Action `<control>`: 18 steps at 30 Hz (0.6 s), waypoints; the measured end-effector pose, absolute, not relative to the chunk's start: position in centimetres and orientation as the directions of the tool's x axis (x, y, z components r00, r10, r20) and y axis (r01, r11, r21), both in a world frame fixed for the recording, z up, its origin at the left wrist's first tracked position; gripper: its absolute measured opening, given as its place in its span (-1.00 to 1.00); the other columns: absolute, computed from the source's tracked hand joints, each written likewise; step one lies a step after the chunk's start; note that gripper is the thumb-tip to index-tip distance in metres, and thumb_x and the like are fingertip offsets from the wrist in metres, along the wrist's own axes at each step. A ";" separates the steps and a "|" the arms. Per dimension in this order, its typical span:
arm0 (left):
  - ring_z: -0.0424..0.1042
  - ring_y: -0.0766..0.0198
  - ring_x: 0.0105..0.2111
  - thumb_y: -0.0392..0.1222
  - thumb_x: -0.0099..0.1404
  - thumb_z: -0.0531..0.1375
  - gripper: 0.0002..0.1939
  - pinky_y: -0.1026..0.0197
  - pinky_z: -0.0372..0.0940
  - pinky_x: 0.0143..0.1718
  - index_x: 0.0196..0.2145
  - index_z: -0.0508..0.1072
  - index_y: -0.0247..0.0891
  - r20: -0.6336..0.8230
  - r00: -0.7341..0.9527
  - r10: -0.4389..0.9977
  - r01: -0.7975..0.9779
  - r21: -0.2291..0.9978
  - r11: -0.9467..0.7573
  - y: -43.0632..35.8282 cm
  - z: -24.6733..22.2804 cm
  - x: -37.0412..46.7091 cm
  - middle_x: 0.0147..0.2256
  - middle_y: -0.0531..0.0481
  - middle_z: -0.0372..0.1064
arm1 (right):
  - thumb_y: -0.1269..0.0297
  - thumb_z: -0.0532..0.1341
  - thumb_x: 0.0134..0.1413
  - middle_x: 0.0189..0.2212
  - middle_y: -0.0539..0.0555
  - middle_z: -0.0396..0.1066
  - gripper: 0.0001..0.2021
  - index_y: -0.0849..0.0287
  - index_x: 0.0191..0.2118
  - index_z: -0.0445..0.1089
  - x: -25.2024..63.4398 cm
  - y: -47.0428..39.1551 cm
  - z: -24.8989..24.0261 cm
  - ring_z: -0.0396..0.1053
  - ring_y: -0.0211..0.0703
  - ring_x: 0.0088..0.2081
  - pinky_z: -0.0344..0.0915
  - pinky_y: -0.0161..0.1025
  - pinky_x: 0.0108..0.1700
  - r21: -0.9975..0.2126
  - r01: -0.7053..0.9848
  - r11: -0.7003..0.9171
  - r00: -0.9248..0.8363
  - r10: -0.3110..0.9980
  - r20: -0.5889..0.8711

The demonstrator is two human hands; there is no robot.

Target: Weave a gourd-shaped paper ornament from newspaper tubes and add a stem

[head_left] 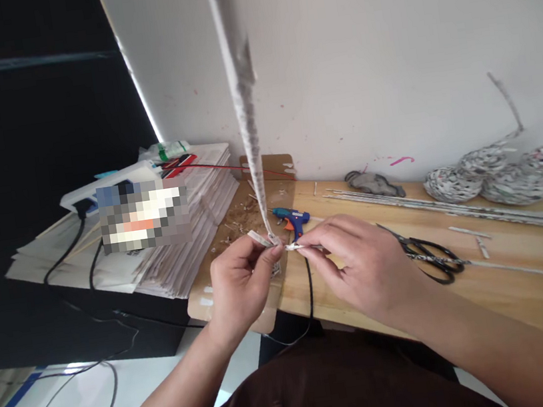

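Between both hands are rolled newspaper strips. One long paper strip (pixel 250 132) rises upright toward the camera from the place where the strips cross. My left hand (pixel 241 278) is closed, thumb and forefinger pinching the crossing, with a short paper end sticking out at its upper left. My right hand (pixel 355 259) is closed too, its fingertips pinching the strip that runs out to the right. Just beyond the fingers lies a blue and orange glue gun (pixel 294 219). Black-handled scissors (pixel 433 255) rest right of my right hand, partly hidden by it.
A tall stack of paper (pixel 196 241) with a white power strip (pixel 111 182) stands at the left. Woven paper pieces (pixel 515 179) sit at the right by the wall. Long paper rolls (pixel 454 208) and a grey cloth-like item (pixel 374 184) lie behind. A cable hangs over the table's front edge.
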State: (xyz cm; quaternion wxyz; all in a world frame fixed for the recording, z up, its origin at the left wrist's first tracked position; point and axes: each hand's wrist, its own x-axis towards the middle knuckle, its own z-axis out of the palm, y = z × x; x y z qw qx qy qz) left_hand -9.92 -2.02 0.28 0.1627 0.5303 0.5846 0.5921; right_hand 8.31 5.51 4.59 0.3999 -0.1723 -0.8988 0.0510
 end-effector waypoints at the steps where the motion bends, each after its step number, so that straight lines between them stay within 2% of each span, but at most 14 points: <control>1: 0.60 0.16 -0.28 -0.16 0.30 0.30 -0.86 0.16 0.50 -0.21 -0.20 0.62 -0.21 0.443 -0.382 0.811 0.442 0.858 -0.260 -2.0 0.3 -9.9 -0.28 -0.05 0.62 | 0.42 0.18 0.30 -0.28 0.12 0.57 -0.90 0.21 -0.19 0.46 8.3 5.5 4.6 0.50 -0.12 -0.24 0.43 -0.17 -0.13 -0.234 0.275 0.933 -0.618 0.358 0.700; 5: 0.60 0.15 -0.26 -0.16 0.31 0.30 -0.86 0.14 0.51 -0.18 -0.19 0.62 -0.19 0.467 -0.377 0.800 0.506 0.827 -0.245 -2.2 0.1 -9.9 -0.26 -0.05 0.62 | 0.45 0.18 0.28 -0.22 0.12 0.59 -0.84 0.23 -0.10 0.48 8.2 5.4 4.7 0.52 -0.13 -0.21 0.40 -0.19 -0.10 -0.294 0.266 0.918 -0.657 0.396 0.642; 10: 0.61 0.11 -0.22 -0.19 0.29 0.31 -0.85 0.10 0.52 -0.13 -0.18 0.62 -0.19 0.507 -0.373 0.777 0.530 0.804 -0.270 -2.3 -0.1 -9.6 -0.21 -0.08 0.62 | 0.42 0.20 0.22 -0.47 0.00 0.51 -0.87 0.17 -0.28 0.51 7.8 4.7 4.7 0.44 -0.22 -0.45 0.30 -0.27 -0.35 -0.383 0.369 0.847 -0.610 0.531 0.588; 13: 0.61 0.12 -0.22 -0.18 0.30 0.30 -0.85 0.11 0.52 -0.14 -0.17 0.62 -0.19 0.508 -0.368 0.779 0.537 0.800 -0.268 -2.3 0.1 -9.6 -0.22 -0.07 0.62 | 0.44 0.20 0.19 -0.54 -0.01 0.45 -0.87 0.17 -0.30 0.50 7.7 4.5 4.5 0.39 -0.22 -0.50 0.24 -0.25 -0.41 -0.291 0.415 0.862 -0.596 0.499 0.628; 16: 0.61 0.14 -0.25 -0.16 0.31 0.30 -0.84 0.13 0.51 -0.18 -0.17 0.62 -0.18 0.491 -0.365 0.791 0.540 0.804 -0.249 -2.2 0.2 -9.7 -0.24 -0.05 0.62 | 0.47 0.16 0.23 -0.47 0.04 0.49 -0.84 0.18 -0.24 0.50 7.8 4.6 4.3 0.43 -0.17 -0.44 0.27 -0.22 -0.35 -0.147 0.401 0.904 -0.628 0.388 0.675; 18: 0.60 0.15 -0.27 -0.16 0.31 0.30 -0.85 0.14 0.51 -0.21 -0.18 0.62 -0.18 0.483 -0.372 0.792 0.534 0.810 -0.244 -2.2 0.2 -9.8 -0.25 -0.05 0.62 | 0.49 0.15 0.24 -0.42 0.05 0.52 -0.82 0.19 -0.17 0.49 8.0 4.7 4.2 0.45 -0.16 -0.40 0.29 -0.22 -0.30 -0.116 0.383 0.916 -0.644 0.355 0.677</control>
